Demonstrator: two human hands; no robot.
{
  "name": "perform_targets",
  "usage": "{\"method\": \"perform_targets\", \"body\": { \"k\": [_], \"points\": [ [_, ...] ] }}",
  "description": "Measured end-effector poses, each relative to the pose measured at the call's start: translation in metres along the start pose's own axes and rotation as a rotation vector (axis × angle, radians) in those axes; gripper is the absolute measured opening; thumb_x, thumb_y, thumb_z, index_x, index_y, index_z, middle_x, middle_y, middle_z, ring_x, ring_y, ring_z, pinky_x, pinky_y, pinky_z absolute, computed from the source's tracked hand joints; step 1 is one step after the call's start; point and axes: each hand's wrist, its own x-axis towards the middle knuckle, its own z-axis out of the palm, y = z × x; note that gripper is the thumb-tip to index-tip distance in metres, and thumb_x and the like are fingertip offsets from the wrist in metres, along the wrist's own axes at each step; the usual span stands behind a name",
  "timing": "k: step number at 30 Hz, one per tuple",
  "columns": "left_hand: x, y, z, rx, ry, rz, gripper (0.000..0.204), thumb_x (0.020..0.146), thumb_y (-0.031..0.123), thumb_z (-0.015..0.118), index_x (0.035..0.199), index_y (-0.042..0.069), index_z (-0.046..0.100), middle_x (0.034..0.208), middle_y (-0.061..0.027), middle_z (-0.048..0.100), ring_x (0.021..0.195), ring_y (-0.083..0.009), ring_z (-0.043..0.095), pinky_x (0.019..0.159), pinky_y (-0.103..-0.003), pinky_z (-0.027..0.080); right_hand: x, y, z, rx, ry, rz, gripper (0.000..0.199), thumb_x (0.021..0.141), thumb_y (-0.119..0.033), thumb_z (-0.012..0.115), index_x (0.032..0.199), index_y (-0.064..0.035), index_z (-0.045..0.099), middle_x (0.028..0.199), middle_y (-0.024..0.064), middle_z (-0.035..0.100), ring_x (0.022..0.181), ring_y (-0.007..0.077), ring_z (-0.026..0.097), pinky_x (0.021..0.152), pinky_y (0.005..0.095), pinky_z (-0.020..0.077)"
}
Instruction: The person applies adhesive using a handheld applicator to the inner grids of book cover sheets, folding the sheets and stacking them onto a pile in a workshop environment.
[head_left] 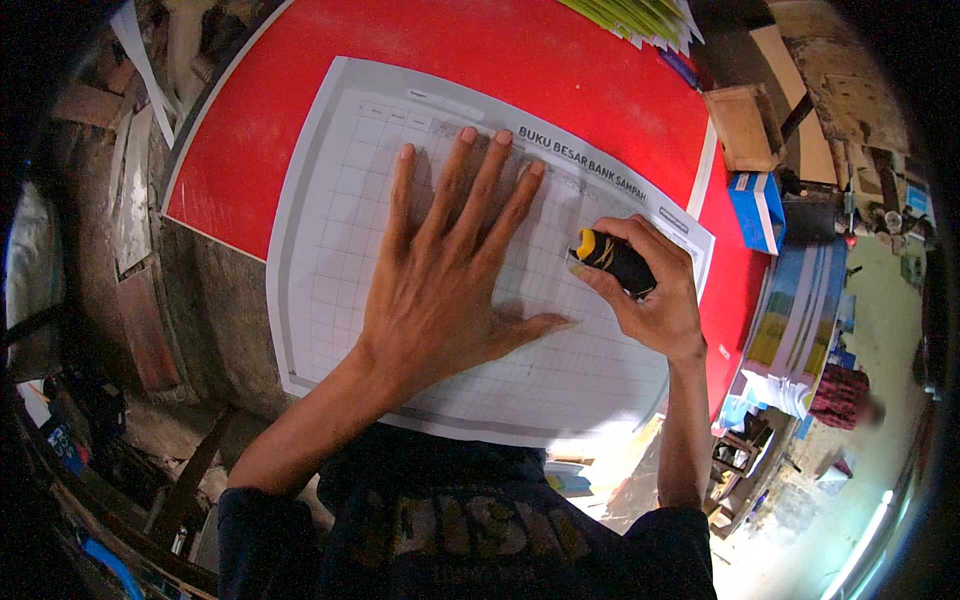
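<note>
A large white sheet (330,240) with a printed grid and a bold heading lies slanted across the red tabletop, its near edge against my dark shirt. On the sheet my left hand (440,260) rests flat, fingers spread toward the heading and thumb out to the right. To its right, my right hand (655,285) is closed around a compact black and yellow object that looks like a tape measure (622,265), held at the sheet's right part. Its yellow end points left; the fingers and palm cover the rest.
The red tabletop (450,60) extends beyond the sheet. At its far right are a stack of green-edged papers (640,20) and a blue pen (680,70). A wooden box (742,125) and a blue-and-white box (757,210) stand along the right side.
</note>
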Motion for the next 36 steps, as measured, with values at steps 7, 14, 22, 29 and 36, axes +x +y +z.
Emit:
{"method": "perform_targets", "body": {
  "k": [7, 14, 22, 29, 36],
  "points": [
    [-0.002, 0.000, 0.000, 0.033, -0.018, 0.010, 0.126, 0.062, 0.078, 0.079, 0.163, 0.018, 0.031, 0.170, -0.0137, 0.026, 0.158, -0.0349, 0.019, 0.127, -0.063, 0.006, 0.011, 0.006, -0.009, 0.177, -0.104, 0.145, 0.038, 0.083, -0.014, 0.085, 0.114, -0.0060, 0.065, 0.090, 0.0100, 0.073, 0.084, 0.0194, 0.072, 0.078, 0.0323, 0.0553],
    [0.000, 0.001, -0.004, 0.068, -0.029, 0.022, 0.125, 0.064, 0.077, 0.079, 0.163, 0.018, 0.032, 0.169, -0.0141, 0.027, 0.158, -0.0355, 0.021, 0.127, -0.062, 0.007, 0.016, 0.002, -0.004, 0.539, 0.347, 0.751, 0.030, 0.092, -0.023, 0.081, 0.111, -0.0085, 0.063, 0.076, 0.0018, 0.066, 0.058, 0.0045, 0.051, 0.050, 0.0235, 0.0411],
    [-0.001, 0.002, 0.000, 0.047, -0.021, 0.001, 0.126, 0.063, 0.076, 0.080, 0.163, 0.018, 0.032, 0.169, -0.0138, 0.027, 0.158, -0.0346, 0.020, 0.127, -0.062, 0.007, -0.014, 0.010, -0.003, 0.048, 0.164, -0.093, 0.042, 0.081, -0.006, 0.084, 0.121, -0.0036, 0.071, 0.094, 0.0099, 0.070, 0.080, 0.0185, 0.069, 0.068, 0.0281, 0.0546],
    [-0.001, -0.001, -0.001, 0.051, -0.033, 0.008, 0.128, 0.061, 0.082, 0.077, 0.162, 0.016, 0.033, 0.169, -0.0141, 0.025, 0.158, -0.0346, 0.016, 0.128, -0.063, 0.004, -0.020, 0.000, 0.002, 0.069, 0.039, -0.013, 0.051, 0.073, 0.007, 0.082, 0.122, -0.0039, 0.072, 0.103, 0.0120, 0.071, 0.095, 0.0261, 0.072, 0.083, 0.0341, 0.0590],
    [-0.003, -0.001, 0.000, 0.011, -0.004, 0.003, 0.126, 0.061, 0.074, 0.083, 0.162, 0.019, 0.033, 0.170, -0.0125, 0.027, 0.158, -0.0336, 0.020, 0.127, -0.062, 0.008, -0.018, 0.001, 0.003, 0.020, 0.038, -0.032, 0.053, 0.070, 0.006, 0.084, 0.121, -0.0045, 0.073, 0.104, 0.0110, 0.071, 0.092, 0.0256, 0.072, 0.080, 0.0335, 0.0591]
  ]
}}
